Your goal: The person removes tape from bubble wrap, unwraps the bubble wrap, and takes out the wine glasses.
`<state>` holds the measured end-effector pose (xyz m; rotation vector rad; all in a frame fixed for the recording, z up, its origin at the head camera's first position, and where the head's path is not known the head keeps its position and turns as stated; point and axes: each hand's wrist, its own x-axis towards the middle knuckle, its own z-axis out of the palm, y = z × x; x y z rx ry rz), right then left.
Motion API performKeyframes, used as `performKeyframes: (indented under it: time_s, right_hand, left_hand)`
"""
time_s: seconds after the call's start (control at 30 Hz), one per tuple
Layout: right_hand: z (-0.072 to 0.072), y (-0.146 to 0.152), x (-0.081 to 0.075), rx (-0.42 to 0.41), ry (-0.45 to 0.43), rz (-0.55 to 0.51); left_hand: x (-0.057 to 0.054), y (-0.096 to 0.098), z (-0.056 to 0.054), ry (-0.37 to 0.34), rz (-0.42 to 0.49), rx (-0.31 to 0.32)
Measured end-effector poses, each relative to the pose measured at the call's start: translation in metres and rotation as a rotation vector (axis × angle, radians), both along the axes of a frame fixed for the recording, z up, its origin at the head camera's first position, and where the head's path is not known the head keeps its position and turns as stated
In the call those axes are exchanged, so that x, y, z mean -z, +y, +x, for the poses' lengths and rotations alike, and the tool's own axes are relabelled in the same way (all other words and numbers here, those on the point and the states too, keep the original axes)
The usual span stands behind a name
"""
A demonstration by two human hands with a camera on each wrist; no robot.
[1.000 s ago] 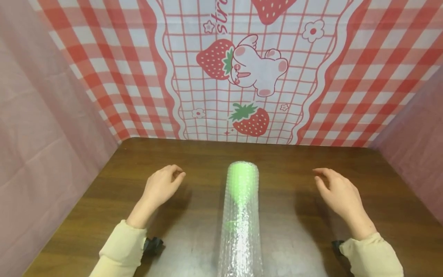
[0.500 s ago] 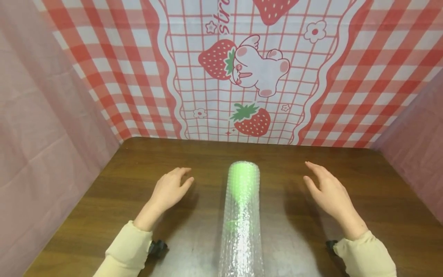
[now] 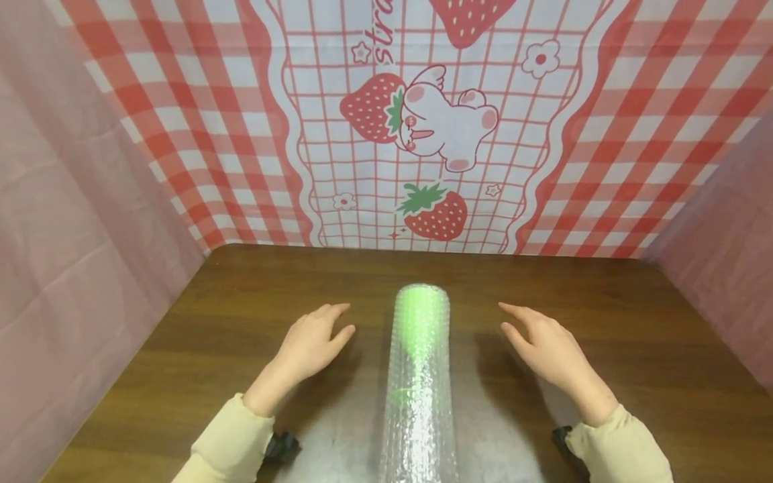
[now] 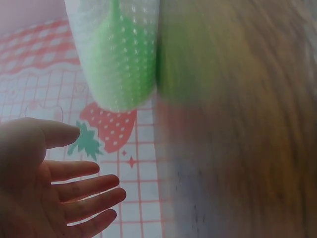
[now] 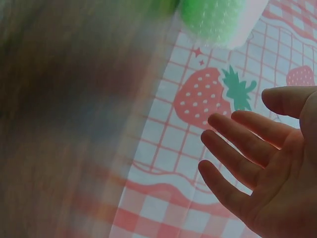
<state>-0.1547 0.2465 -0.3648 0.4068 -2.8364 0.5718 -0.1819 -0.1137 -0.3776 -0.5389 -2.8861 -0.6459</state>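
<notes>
A long bundle of clear bubble wrap (image 3: 419, 376) lies on the table, its far end pointing at the back wall. Something bright green (image 4: 121, 64) shows through the wrap, broad at the far end and thin toward the near side; its kind is hidden by the bubbles. To the left of the bundle my left hand (image 3: 311, 345) hovers with fingers spread and nothing held. On the other side my right hand (image 3: 546, 349) is likewise apart from the wrap, fingers extended, palm facing inward. Both wrist views show the fingers loose, below the green end (image 5: 213, 22) in the picture.
The brown wooden table (image 3: 241, 282) reaches back to a red-and-white checked cloth (image 3: 229, 121) with printed strawberries. Pink curtains (image 3: 78, 221) hang at the left and right. A small black device (image 3: 280, 448) sits at each sleeve cuff.
Both hands have moved inward from the sides toward the bubble-wrapped bundle, and their fingers have straightened. The bundle has stayed in place.
</notes>
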Motion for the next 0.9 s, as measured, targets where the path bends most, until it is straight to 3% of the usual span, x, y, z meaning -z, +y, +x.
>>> performKeyframes:
  time_s: [0.27,0.5,0.6,0.9]
  right_hand:
    - [0.0,-0.014,0.002,-0.031,-0.058,-0.036]
    - [-0.001,-0.032,0.009,-0.141,-0.155,-0.157]
    - [-0.003,-0.038,0.011,-0.179,-0.203,-0.205]
    - [-0.004,-0.051,0.017,-0.208,-0.305,-0.195]
  left_hand:
    - [-0.001,0.014,0.006,-0.023,0.03,0.036]
    - [0.0,0.031,0.014,-0.161,0.191,0.099]
    - [0.0,0.039,0.015,-0.169,0.191,0.123]
    - [0.002,0.059,0.018,-0.213,0.152,0.133]
